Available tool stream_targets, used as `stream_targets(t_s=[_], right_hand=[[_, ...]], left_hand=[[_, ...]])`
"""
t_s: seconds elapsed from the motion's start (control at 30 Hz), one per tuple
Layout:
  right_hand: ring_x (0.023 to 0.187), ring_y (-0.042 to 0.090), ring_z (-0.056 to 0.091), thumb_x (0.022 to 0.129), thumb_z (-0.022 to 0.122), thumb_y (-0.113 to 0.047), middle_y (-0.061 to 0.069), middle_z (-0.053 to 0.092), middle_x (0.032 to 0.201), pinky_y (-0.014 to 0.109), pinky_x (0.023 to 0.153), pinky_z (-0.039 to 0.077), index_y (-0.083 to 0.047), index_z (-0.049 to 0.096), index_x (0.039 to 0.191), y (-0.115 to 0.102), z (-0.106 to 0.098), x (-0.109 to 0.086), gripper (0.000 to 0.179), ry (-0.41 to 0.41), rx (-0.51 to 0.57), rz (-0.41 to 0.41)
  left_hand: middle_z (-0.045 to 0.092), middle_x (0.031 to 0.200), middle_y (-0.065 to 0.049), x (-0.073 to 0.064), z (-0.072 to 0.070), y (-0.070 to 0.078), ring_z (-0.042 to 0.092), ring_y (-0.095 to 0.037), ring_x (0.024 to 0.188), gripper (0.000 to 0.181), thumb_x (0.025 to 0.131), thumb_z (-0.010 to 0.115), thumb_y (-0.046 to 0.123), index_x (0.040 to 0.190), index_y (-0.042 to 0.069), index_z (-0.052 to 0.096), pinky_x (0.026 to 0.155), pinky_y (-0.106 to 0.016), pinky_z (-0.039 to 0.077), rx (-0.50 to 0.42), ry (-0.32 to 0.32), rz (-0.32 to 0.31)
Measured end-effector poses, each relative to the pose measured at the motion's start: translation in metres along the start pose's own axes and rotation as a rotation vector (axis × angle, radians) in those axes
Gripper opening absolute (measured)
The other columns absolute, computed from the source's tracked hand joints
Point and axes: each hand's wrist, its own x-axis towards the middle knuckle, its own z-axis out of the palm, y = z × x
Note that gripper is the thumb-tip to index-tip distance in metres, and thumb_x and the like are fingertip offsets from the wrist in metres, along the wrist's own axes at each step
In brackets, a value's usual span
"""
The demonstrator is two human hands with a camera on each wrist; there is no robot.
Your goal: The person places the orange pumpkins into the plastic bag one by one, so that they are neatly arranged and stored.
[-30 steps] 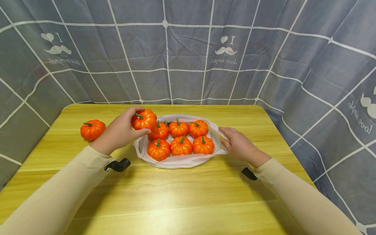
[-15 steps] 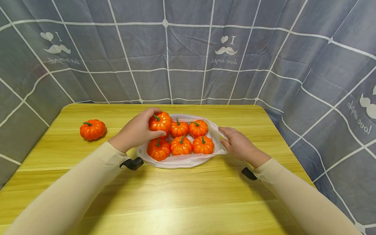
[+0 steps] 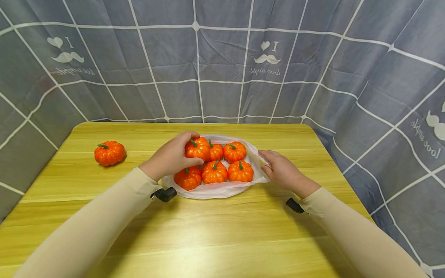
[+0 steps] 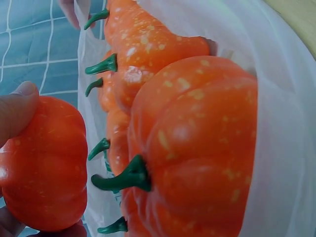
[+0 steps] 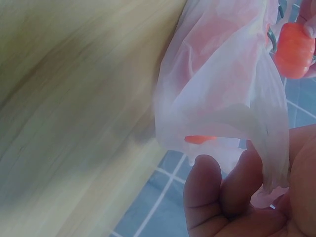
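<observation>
My left hand [image 3: 171, 156] grips a small orange pumpkin [image 3: 199, 150] with a green stem, thumb on the near side and fingers over the far side. The pumpkin is held over the left part of a white plastic bag [image 3: 213, 193], apart from the bagged pumpkins [image 4: 197, 143] in the left wrist view. Several such pumpkins stand in two rows inside the open bag, one of them [image 3: 240, 172] at its front right. At the bag's right end my right hand [image 3: 285, 173] pinches the thin plastic, which the right wrist view shows drawn between thumb and fingers [image 5: 242, 187].
Another orange pumpkin [image 3: 109, 153] lies alone on the wooden table [image 3: 215, 239], left of the bag. A grey checked curtain [image 3: 222, 58] hangs behind the table and along its sides.
My left hand has carried its pumpkin rightward, from the bag's left edge to over the back row of pumpkins. The right hand stays at the bag's right end.
</observation>
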Motion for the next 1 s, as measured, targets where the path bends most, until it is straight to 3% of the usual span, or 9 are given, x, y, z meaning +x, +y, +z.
stream_targets(t_s=[0.37,1.0], right_hand=[[0.142,0.046,0.052,0.104,0.062,-0.01,0.028,0.054,0.153,0.06,0.117,0.043,0.005,0.046,0.155,0.002,0.002,0.0,0.055,0.002,-0.005,-0.009],[0.142,0.046,0.052,0.104,0.062,-0.009,0.028,0.054,0.153,0.06,0.118,0.043,0.006,0.046,0.154,0.004,0.004,0.001,0.055,-0.001,0.011,-0.008]], left_hand=[[0.058,0.145,-0.011,0.005,0.013,-0.002,0.058,-0.033,0.13,0.073,0.088,0.086,0.031,0.148,0.01,0.049,0.115,-0.054,0.048,0.031,-0.027,-0.007],[0.058,0.144,-0.01,0.007,0.021,-0.009,0.058,-0.032,0.13,0.071,0.088,0.087,0.032,0.146,0.012,0.051,0.115,-0.051,0.047,0.028,-0.021,0.008]])
